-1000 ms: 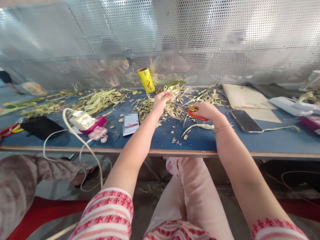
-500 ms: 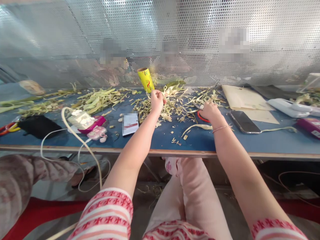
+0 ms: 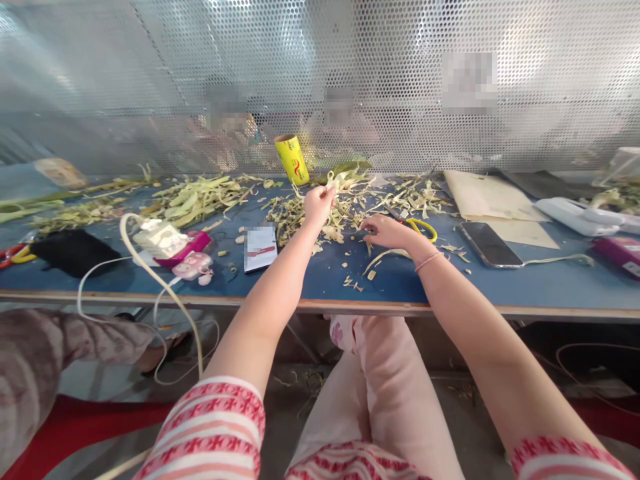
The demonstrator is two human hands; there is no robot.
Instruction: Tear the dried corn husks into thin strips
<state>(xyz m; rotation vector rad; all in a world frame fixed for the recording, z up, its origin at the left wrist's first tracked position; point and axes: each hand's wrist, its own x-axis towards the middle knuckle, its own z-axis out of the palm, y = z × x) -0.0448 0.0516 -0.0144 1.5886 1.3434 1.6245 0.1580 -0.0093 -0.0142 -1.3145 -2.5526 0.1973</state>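
Observation:
My left hand point(image 3: 319, 205) is closed in a pinch at the near side of a heap of pale green plant trimmings point(image 3: 345, 203). Whatever lies between its fingertips is too small to make out against the curled strips behind. My right hand point(image 3: 383, 231) hovers low over the table, fingers loosely bent and apart, with nothing in them. Just behind it lie scissors point(image 3: 423, 229) with a yellow handle loop showing; their blades point into the trimmings and are partly hidden. A long pale strip point(image 3: 387, 254) lies under my right wrist.
A yellow cardboard tube point(image 3: 293, 160) stands tilted behind the heap. A small screen point(image 3: 261, 249), a phone point(image 3: 490, 245), chargers with cables point(image 3: 175, 243) and a black pouch point(image 3: 75, 252) lie on the blue table point(image 3: 320, 283). Perforated metal point(image 3: 390, 80) closes the back. Someone's leg point(image 3: 75, 350) is at left.
My right hand has let go of the scissors and moved left and nearer me. The scissors now lie on the table with a yellow loop in view. My left hand has barely shifted.

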